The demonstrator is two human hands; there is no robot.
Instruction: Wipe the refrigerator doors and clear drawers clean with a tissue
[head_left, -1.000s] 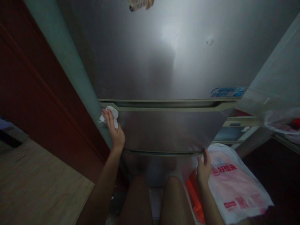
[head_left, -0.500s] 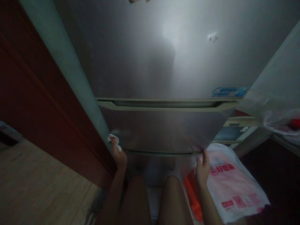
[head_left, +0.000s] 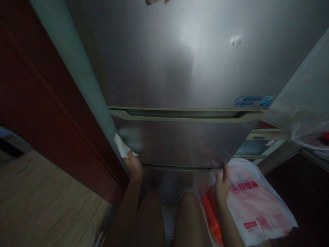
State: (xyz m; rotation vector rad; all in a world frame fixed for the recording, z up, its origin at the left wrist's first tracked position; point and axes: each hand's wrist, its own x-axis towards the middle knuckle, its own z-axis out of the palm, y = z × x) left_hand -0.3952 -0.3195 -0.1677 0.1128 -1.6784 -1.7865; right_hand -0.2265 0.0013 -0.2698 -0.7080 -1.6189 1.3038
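L hand pinches white tissue nr drawer front, prob. wiping; next stroke needs tissue flat; R hand at R corner, can't tell grip.

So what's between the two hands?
Only fridge front and a dark gap lie between left hand and right hand, above the knees, in the head view.

Your two hands, two knees, one white tissue, three fridge panels, one blue sticker, one red-printed bag
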